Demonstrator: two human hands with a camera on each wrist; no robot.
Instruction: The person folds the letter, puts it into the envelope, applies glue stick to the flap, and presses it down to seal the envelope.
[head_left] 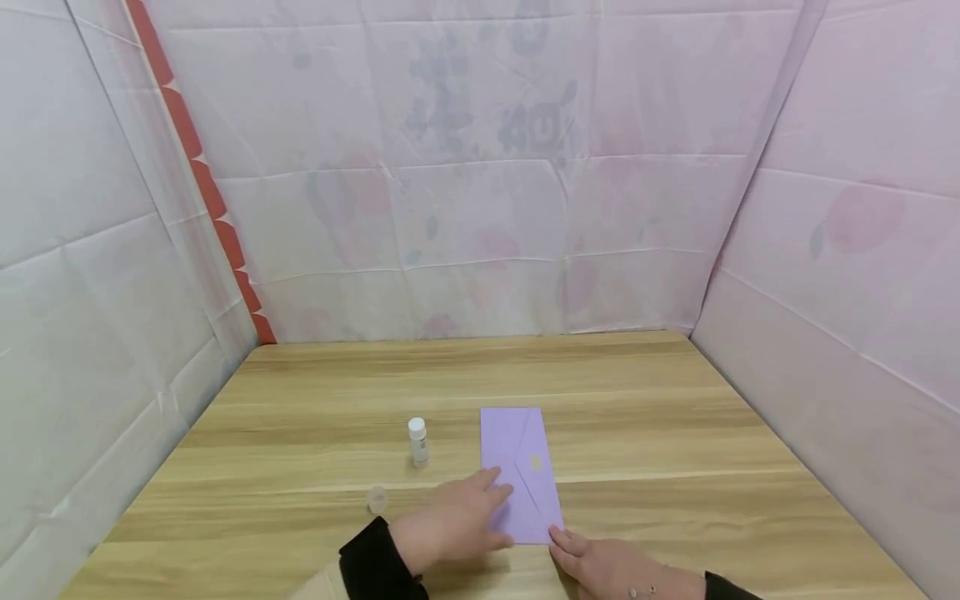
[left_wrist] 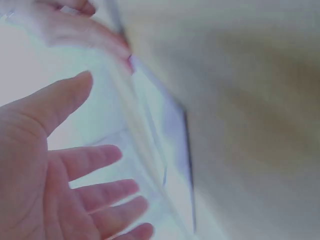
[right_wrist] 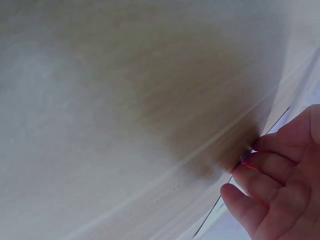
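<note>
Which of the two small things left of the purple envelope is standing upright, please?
The white-capped bottle, farther from the hands, stands upright. The clear cap lies low on the table, just beyond the left hand.

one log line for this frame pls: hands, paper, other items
left hand: flat on purple folded paper, near end | right hand: fingertips at paper's near right corner | glue bottle: upright, left of paper | cap: off, on table

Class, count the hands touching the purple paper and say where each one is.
2. The left hand rests on the paper's near left part; the right hand touches its near right corner.
</note>
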